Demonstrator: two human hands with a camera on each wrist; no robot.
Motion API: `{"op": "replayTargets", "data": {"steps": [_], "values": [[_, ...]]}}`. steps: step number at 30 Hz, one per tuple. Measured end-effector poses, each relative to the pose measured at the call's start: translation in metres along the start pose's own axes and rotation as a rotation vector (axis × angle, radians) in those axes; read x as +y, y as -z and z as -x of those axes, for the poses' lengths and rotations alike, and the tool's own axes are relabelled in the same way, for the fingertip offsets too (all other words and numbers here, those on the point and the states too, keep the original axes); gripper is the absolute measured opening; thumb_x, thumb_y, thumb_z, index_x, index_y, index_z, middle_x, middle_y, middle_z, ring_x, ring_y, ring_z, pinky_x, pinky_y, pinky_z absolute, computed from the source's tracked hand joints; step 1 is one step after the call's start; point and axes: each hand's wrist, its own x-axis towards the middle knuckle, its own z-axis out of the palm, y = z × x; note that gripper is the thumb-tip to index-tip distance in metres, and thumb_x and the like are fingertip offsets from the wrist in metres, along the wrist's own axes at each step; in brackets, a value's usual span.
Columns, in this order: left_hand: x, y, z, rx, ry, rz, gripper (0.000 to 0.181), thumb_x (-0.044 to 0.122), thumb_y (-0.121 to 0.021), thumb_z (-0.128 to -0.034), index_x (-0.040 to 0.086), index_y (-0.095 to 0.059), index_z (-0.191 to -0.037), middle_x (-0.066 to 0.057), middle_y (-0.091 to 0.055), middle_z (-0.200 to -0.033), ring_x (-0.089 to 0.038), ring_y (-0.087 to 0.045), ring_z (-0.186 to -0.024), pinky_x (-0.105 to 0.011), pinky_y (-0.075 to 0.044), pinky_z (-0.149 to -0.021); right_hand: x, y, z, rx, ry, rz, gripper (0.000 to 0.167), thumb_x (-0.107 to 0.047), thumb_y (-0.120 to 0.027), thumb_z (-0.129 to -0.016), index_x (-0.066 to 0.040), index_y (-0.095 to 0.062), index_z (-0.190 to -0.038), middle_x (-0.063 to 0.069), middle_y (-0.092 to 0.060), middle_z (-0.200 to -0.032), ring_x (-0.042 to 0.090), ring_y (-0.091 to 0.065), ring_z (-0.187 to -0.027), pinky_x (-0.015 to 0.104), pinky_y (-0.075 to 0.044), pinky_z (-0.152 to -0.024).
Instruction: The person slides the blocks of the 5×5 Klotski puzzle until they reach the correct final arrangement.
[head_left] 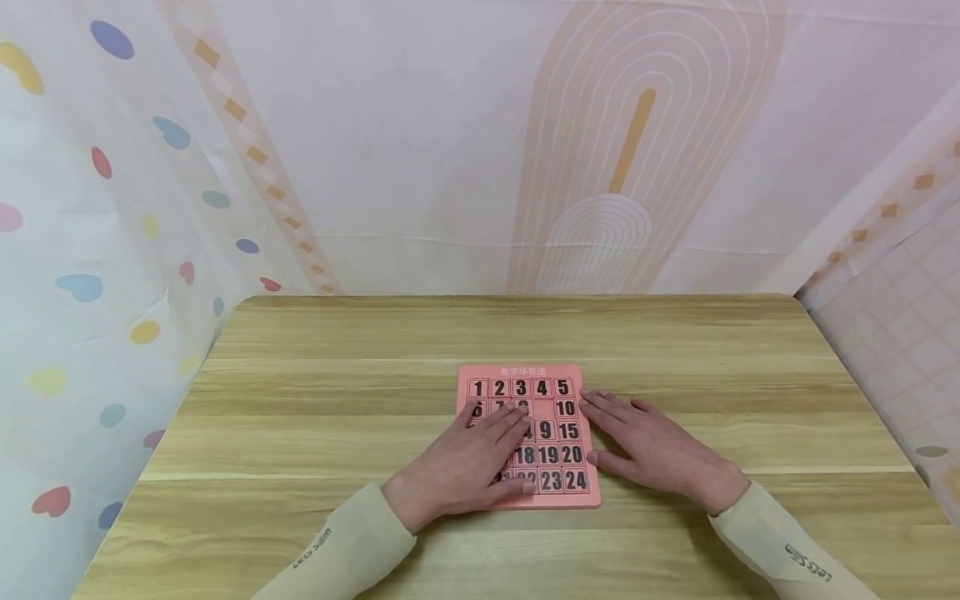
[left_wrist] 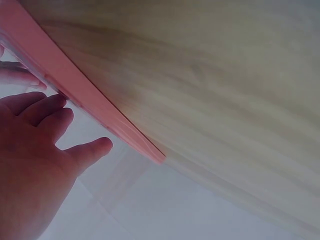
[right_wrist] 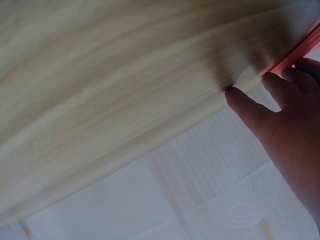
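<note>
A pink sliding number puzzle (head_left: 517, 371) lies flat on the wooden table. Its black-numbered tiles sit in rows, and one slot (head_left: 543, 408) in the second row, between the partly covered 8 and the 10, holds no tile. Across the puzzle's left side lies my left hand (head_left: 468, 467), its fingers stretched over the tiles and hiding several of them. My right hand (head_left: 652, 446) rests at the puzzle's right edge, fingertips and thumb against the frame. In the left wrist view the puzzle's pink side (left_wrist: 85, 82) shows beside the left hand (left_wrist: 35, 145).
The wood-grain table (head_left: 337, 383) spreads around the puzzle on all sides. A patterned cloth (head_left: 420, 150) hangs behind the table's back edge, and a cloth with coloured dots (head_left: 90, 217) hangs at the left. Light sleeves cover both forearms.
</note>
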Motion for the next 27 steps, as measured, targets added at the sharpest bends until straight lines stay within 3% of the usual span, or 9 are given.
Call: {"op": "replayTargets", "data": {"steps": [18,24,27], "values": [[-0.005,0.000,0.011,0.035,-0.001,0.055,0.085,0.069,-0.039,-0.1025,0.010,-0.032,-0.163,-0.009,-0.027,-0.169,-0.028,-0.024,-0.156,-0.061,-0.019,-0.124,0.000,-0.001,-0.001,0.001,0.000,0.004,0.069,-0.050,-0.054,-0.106,-0.007,-0.042,-0.158,0.010,-0.038,-0.164,0.034,-0.037,-0.150,0.062,-0.035,-0.117],[-0.017,0.005,0.029,0.117,0.088,0.088,0.089,0.069,-0.052,-0.0978,0.007,-0.038,-0.160,-0.011,-0.031,-0.167,-0.033,-0.028,-0.154,-0.064,-0.023,-0.122,-0.001,0.002,0.000,0.041,0.012,0.018,0.068,-0.049,-0.059,-0.103,-0.007,-0.046,-0.156,0.009,-0.040,-0.163,0.036,-0.038,-0.149,0.062,-0.032,-0.119],[-0.023,0.005,0.040,0.127,0.139,0.099,0.094,0.071,-0.057,-0.0939,0.005,-0.039,-0.159,-0.012,-0.033,-0.167,-0.035,-0.030,-0.153,-0.065,-0.023,-0.122,-0.003,0.004,0.001,0.079,0.029,0.024,0.064,-0.045,-0.062,-0.103,-0.007,-0.051,-0.153,0.010,-0.044,-0.161,0.036,-0.040,-0.148,0.063,-0.032,-0.118]]}}
